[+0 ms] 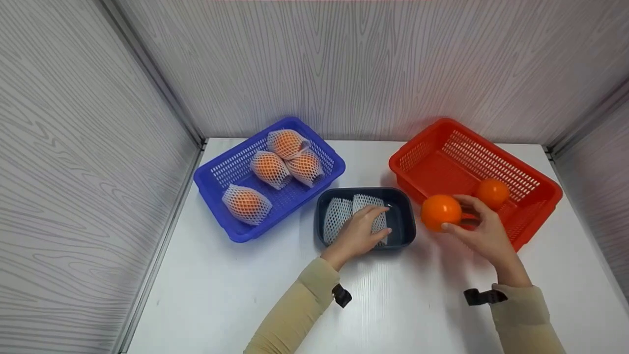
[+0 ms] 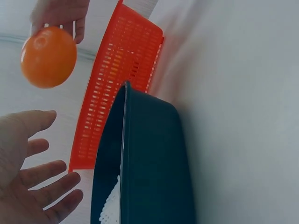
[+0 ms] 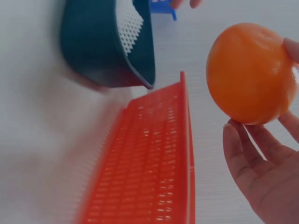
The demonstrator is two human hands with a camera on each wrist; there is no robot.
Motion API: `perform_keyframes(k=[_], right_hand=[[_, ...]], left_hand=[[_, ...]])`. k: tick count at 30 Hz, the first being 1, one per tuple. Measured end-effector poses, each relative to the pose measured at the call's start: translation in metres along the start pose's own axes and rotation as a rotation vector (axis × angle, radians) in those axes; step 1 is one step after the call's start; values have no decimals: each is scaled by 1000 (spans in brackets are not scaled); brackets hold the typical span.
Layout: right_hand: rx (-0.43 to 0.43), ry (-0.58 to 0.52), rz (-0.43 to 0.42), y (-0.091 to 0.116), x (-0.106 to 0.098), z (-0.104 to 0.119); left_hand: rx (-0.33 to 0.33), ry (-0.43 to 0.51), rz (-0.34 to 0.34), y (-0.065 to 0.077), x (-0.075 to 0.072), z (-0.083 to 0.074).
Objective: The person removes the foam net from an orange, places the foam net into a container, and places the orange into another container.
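My right hand [image 1: 479, 228] holds an orange [image 1: 441, 213] between thumb and fingers, over the near left edge of the red basket [image 1: 422, 169]. The right wrist view shows the same orange [image 3: 252, 73] up close, above the basket's rim. My left hand [image 1: 361, 231] hovers over the dark teal bin [image 1: 405, 216], thumb and fingers spread apart with nothing between them. White foam net sleeves [image 1: 337, 219] lie in that bin, partly covered by the left hand. In the left wrist view the left hand [image 2: 35, 172] faces the orange [image 2: 49, 57] across a gap.
Another orange [image 1: 492, 193] sits inside the red basket. At the left a blue basket [image 1: 218, 209] holds several oranges in foam nets [image 1: 247, 204]. All stand on a white table [image 1: 206, 295] with grey wood-grain panels [image 1: 344, 64] behind and at the sides.
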State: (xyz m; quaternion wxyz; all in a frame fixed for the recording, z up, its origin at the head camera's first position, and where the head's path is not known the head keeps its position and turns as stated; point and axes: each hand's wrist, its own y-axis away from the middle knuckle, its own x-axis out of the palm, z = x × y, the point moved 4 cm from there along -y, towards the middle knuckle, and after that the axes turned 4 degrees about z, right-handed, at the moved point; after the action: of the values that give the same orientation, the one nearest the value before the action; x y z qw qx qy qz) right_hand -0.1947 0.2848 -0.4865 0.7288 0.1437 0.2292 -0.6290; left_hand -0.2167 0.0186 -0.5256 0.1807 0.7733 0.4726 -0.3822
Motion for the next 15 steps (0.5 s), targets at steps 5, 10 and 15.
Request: perform_keyframes(k=[5, 10, 15], right_hand=[[52, 35, -35, -10, -14, 5], [118, 25, -50, -21, -25, 5], [169, -15, -36, -34, -33, 0]], left_hand=[[16, -47, 25, -7, 6, -10], [56, -96, 28, -15, 11, -16], [84, -151, 28, -21, 15, -20]])
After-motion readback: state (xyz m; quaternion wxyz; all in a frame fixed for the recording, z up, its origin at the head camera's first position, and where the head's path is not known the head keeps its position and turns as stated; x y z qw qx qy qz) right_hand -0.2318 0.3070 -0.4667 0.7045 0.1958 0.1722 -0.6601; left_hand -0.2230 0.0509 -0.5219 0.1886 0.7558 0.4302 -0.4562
